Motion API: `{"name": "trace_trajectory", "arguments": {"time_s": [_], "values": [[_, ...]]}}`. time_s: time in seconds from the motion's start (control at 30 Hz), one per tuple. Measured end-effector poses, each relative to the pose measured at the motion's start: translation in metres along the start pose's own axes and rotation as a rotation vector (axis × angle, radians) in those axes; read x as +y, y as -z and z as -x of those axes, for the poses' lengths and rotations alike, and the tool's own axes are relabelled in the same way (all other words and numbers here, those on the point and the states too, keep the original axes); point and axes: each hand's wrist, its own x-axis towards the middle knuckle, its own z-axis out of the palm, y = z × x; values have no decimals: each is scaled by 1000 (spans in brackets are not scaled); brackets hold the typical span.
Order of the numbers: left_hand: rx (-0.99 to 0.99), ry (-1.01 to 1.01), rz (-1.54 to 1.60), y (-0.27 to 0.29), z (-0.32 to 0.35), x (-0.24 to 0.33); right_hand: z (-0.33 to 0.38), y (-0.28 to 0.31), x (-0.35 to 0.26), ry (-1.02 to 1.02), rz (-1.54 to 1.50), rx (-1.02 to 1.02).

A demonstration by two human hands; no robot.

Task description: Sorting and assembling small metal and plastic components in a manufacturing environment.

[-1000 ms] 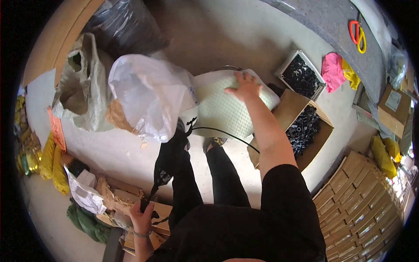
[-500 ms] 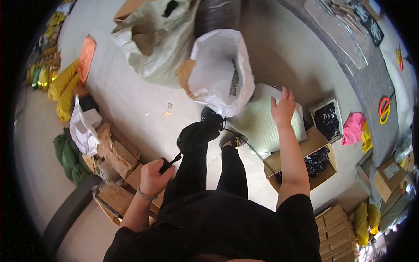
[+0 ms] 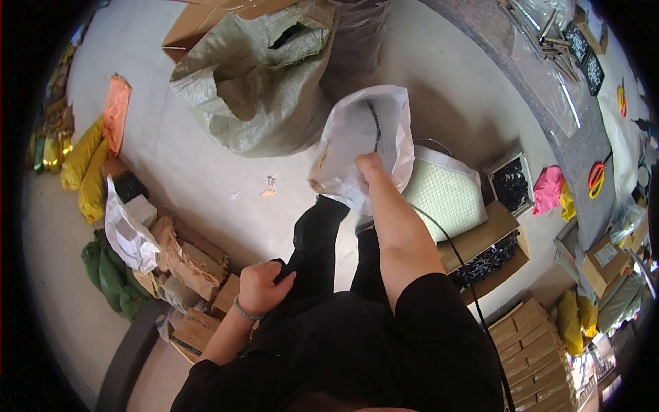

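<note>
Up ahead, the right hand (image 3: 371, 167) is closed on the white plastic bag (image 3: 364, 141); the left hand (image 3: 264, 285), nearer the body, clutches black fabric (image 3: 317, 230) running lengthwise toward the bag.

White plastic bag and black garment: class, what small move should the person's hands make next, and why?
Probably lift the black garment toward the mouth of the white plastic bag. The right hand grips the bag's edge and holds it raised and open above the floor, while the left hand clutches the garment's upper end, which hangs just below the bag and is not yet inside.
</note>
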Motion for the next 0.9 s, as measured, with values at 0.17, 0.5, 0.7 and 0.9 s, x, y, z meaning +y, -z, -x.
{"name": "trace_trajectory", "arguments": {"time_s": [0.17, 0.5, 0.7, 0.9], "values": [[-16, 19, -4, 34, -19, -32, -11, -19, -35, 190, -179, 120], [-8, 41, 121, 96, -41, -44, 46, 107, -108, -87, -889, 336], [-92, 13, 250, 96, -58, -37, 53, 145, -141, -59, -685, 418], [-151, -14, 256, 90, -72, -28, 44, 167, -190, 99, -238, 502]]}}
